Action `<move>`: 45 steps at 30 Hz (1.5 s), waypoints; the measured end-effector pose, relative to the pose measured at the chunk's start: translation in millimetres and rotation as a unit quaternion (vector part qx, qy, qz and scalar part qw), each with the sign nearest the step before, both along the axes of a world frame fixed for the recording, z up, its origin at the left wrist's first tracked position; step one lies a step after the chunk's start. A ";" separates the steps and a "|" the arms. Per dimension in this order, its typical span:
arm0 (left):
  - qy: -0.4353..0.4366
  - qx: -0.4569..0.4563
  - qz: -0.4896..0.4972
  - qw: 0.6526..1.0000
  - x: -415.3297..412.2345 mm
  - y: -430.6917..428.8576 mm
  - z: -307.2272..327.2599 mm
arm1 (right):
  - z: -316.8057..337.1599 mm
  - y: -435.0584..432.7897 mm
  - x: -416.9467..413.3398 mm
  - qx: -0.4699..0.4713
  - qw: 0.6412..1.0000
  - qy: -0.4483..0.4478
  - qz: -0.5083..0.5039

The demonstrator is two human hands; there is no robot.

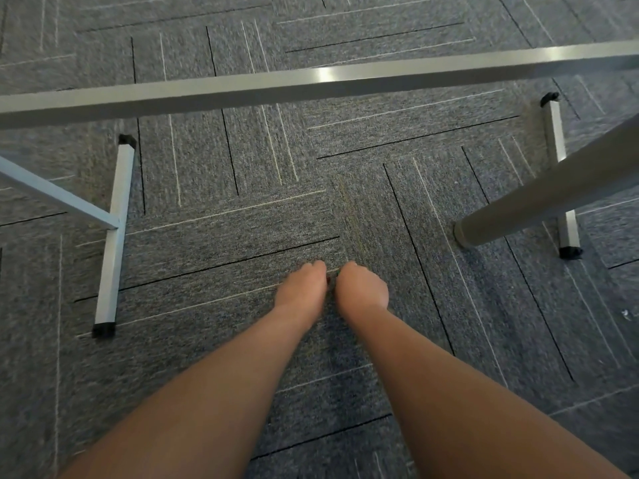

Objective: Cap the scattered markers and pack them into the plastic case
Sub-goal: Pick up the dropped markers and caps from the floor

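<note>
The carpet (242,229) below me is speckled grey-blue, and I see on it thin straight lines, some black and some pale cream, in blocks at right angles to each other. The long crossbar (311,85) is plain grey metal with one white shine. The left foot bar (114,236) is light blue-grey, with black end caps (103,330). The round leg (553,198) is dull grey.

The floor (242,216) is grey carpet, matt and coarse-woven; the crossbar (311,84) is smooth painted metal with a soft sheen; the square foot rail (116,229) looks alike, tipped with dull black plastic caps (103,329); the round leg (553,198) is smooth, matt.
</note>
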State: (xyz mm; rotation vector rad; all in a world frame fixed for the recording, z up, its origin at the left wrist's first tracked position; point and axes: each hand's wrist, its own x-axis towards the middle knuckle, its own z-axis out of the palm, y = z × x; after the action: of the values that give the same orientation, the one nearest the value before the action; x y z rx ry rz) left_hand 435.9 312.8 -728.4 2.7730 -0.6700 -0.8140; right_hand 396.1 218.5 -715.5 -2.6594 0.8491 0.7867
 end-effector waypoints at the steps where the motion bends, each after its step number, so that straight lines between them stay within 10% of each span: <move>1: -0.001 0.005 -0.007 1.000 0.7 -1.1 1.5 | 0.7 0.0 0.6 0.002 1.000 0.005 0.007; 45: 0.054 -0.008 -0.037 0.998 -129.1 -20.5 26.8 | -8.1 -28.8 -163.4 0.178 0.910 0.011 -0.374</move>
State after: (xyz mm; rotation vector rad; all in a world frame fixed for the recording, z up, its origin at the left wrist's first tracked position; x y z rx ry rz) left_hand 306.7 292.3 -701.6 2.6800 -0.7599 -0.9616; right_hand 232.7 189.7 -723.7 -1.7842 1.4327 0.6730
